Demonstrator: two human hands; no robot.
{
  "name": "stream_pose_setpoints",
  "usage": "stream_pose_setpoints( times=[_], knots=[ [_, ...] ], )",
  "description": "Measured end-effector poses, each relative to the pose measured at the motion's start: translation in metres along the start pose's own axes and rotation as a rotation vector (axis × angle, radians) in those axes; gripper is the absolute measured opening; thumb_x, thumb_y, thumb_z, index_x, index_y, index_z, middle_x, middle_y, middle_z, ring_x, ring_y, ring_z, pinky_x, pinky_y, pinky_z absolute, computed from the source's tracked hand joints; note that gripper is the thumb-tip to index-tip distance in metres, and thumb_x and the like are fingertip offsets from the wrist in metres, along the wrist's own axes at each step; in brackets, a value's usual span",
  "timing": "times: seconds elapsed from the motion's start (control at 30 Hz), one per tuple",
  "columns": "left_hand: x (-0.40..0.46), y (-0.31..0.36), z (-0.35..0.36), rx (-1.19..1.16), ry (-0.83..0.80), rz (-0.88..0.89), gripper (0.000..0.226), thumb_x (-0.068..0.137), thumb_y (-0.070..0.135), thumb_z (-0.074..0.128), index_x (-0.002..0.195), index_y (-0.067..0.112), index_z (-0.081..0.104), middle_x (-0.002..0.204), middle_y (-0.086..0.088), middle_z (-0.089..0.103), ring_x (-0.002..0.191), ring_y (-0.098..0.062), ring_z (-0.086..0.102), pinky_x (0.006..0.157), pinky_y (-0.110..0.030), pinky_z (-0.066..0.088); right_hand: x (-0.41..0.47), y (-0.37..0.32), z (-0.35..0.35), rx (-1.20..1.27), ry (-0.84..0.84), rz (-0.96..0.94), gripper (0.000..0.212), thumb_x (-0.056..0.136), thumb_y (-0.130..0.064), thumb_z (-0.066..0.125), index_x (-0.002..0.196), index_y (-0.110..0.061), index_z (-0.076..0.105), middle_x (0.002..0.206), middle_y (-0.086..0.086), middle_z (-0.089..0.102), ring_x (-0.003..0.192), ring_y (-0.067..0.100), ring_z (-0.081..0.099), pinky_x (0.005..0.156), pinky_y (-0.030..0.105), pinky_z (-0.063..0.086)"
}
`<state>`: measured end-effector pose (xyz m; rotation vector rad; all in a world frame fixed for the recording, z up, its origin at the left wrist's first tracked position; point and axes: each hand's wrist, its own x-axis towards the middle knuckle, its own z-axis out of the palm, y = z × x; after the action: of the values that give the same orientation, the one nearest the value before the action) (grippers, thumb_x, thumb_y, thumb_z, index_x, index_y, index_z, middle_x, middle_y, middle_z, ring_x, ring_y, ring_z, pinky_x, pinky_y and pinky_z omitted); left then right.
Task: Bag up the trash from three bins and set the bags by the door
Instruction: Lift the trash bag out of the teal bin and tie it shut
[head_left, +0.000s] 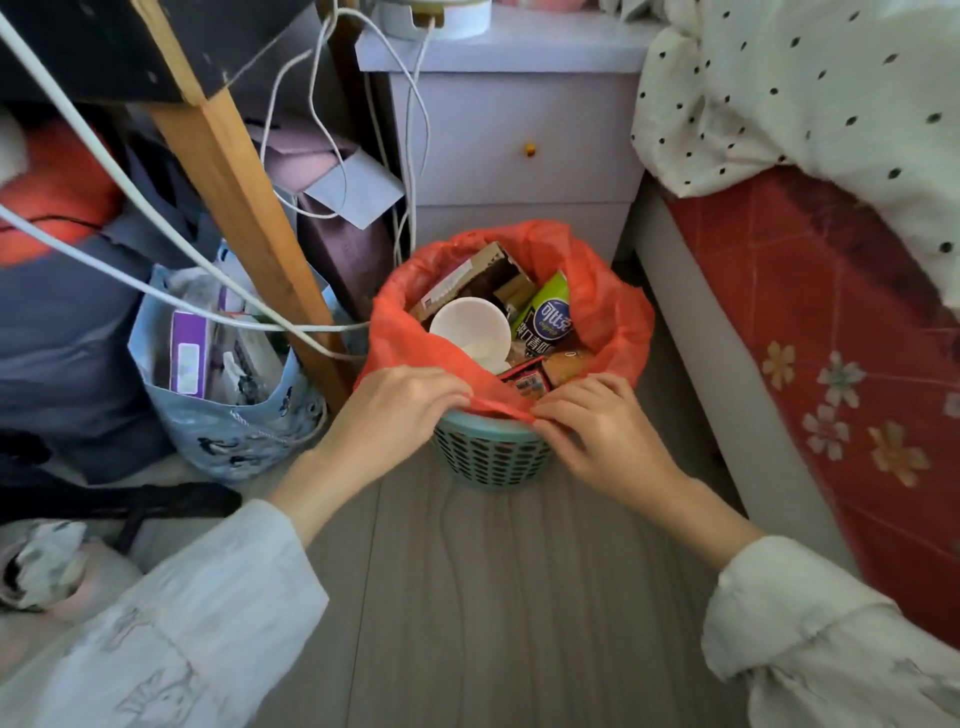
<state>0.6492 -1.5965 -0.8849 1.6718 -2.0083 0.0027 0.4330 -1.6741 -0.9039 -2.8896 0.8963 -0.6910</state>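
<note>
A small teal mesh bin (491, 454) stands on the floor in front of a nightstand. An orange plastic bag (608, 306) lines it and is folded over the rim. Inside lie a white paper cup (470, 330), a green snack wrapper (548, 312), a cardboard box and other packaging. My left hand (397, 415) pinches the near edge of the bag at the rim. My right hand (597, 428) pinches the same edge just to the right, its fingertips close to those of the left hand.
A lilac nightstand (519, 130) stands behind the bin, a bed with a red mattress cover (831, 338) to the right. On the left are a wooden leg (244, 208), white cables (156, 275) and a blue printed bag (223, 395) of items. Grey wood floor (493, 597) lies in front.
</note>
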Motion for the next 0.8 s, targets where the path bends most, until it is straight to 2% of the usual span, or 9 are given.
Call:
stream_pose_setpoints(
  times=[0.1,0.2,0.27,0.37,0.47,0.57,0.63,0.7,0.8],
  knots=[
    [0.019,0.016,-0.014,-0.109,0.19,-0.074,0.018,0.086,0.02,0.053,0.085,0.013,0.069,0.086,0.0,0.073,0.08,-0.01,0.062,0.072,-0.029,0.047,0.009,-0.012,-0.004,-0.065,-0.014,0.104,0.045,0.081,-0.054,0.045,0.105,-0.021,0.064,0.102,-0.005,0.069,0.099,0.018,0.062,0.091,0.039,0.039],
    [0.031,0.029,-0.023,-0.088,0.218,-0.039,0.021,0.086,0.022,0.05,0.083,0.012,0.069,0.082,0.003,0.071,0.08,-0.006,0.058,0.07,-0.014,0.043,0.023,-0.009,-0.005,-0.171,0.058,0.206,0.03,0.078,-0.035,0.046,0.092,-0.019,0.068,0.092,-0.002,0.07,0.092,0.023,0.064,0.087,0.041,0.042],
    [0.027,0.024,-0.027,-0.1,0.235,-0.081,0.021,0.087,0.02,0.049,0.084,0.012,0.068,0.083,0.006,0.069,0.077,-0.001,0.056,0.069,-0.006,0.04,0.031,0.008,-0.008,-0.232,0.076,0.279,0.02,0.071,-0.02,0.056,0.085,-0.016,0.07,0.091,0.003,0.07,0.09,0.028,0.063,0.087,0.042,0.041],
    [0.013,0.008,-0.032,-0.057,0.294,-0.125,0.022,0.087,0.022,0.047,0.085,0.013,0.068,0.084,0.001,0.07,0.079,-0.009,0.061,0.074,-0.023,0.046,0.032,0.039,-0.021,-0.267,0.042,0.435,0.028,0.066,-0.006,0.063,0.093,-0.009,0.069,0.1,0.012,0.067,0.099,0.034,0.059,0.092,0.048,0.038],
    [0.004,0.0,-0.035,0.039,0.213,-0.125,0.017,0.085,0.026,0.053,0.095,0.017,0.063,0.092,0.0,0.066,0.087,-0.016,0.06,0.079,-0.034,0.047,0.033,0.058,-0.038,-0.278,0.097,0.568,0.027,0.074,-0.006,0.059,0.1,-0.008,0.067,0.105,0.015,0.065,0.102,0.036,0.056,0.09,0.047,0.035],
    [-0.003,0.002,-0.032,0.268,-0.009,-0.281,0.05,0.074,0.034,0.069,0.119,0.02,0.051,0.115,-0.003,0.057,0.105,-0.025,0.056,0.085,-0.041,0.046,0.045,0.063,-0.047,-0.282,0.196,0.587,0.021,0.078,-0.012,0.054,0.092,-0.009,0.068,0.099,0.015,0.067,0.092,0.037,0.06,0.081,0.045,0.042],
    [-0.002,0.001,-0.031,0.303,-0.102,-0.409,0.06,0.074,0.026,0.068,0.128,0.017,0.045,0.124,-0.006,0.052,0.113,-0.029,0.052,0.087,-0.042,0.046,0.054,0.058,-0.05,-0.268,0.244,0.541,0.025,0.082,-0.018,0.047,0.092,-0.009,0.068,0.098,0.016,0.066,0.087,0.038,0.061,0.073,0.044,0.046],
    [0.002,-0.003,-0.035,0.326,-0.09,-0.448,0.048,0.077,0.008,0.06,0.123,0.013,0.05,0.117,-0.009,0.056,0.106,-0.033,0.057,0.083,-0.043,0.049,0.062,0.051,-0.055,-0.14,0.213,0.559,0.027,0.09,-0.024,0.045,0.103,-0.011,0.066,0.11,0.016,0.062,0.093,0.039,0.059,0.074,0.042,0.046],
    [0.012,-0.01,-0.054,0.371,0.012,-0.372,0.034,0.068,-0.01,0.058,0.096,0.009,0.066,0.092,-0.012,0.063,0.081,-0.037,0.063,0.069,-0.045,0.053,0.068,0.05,-0.054,0.175,0.175,0.631,0.028,0.094,-0.022,0.044,0.106,-0.008,0.065,0.114,0.015,0.062,0.1,0.036,0.059,0.081,0.035,0.044]
  ],
)
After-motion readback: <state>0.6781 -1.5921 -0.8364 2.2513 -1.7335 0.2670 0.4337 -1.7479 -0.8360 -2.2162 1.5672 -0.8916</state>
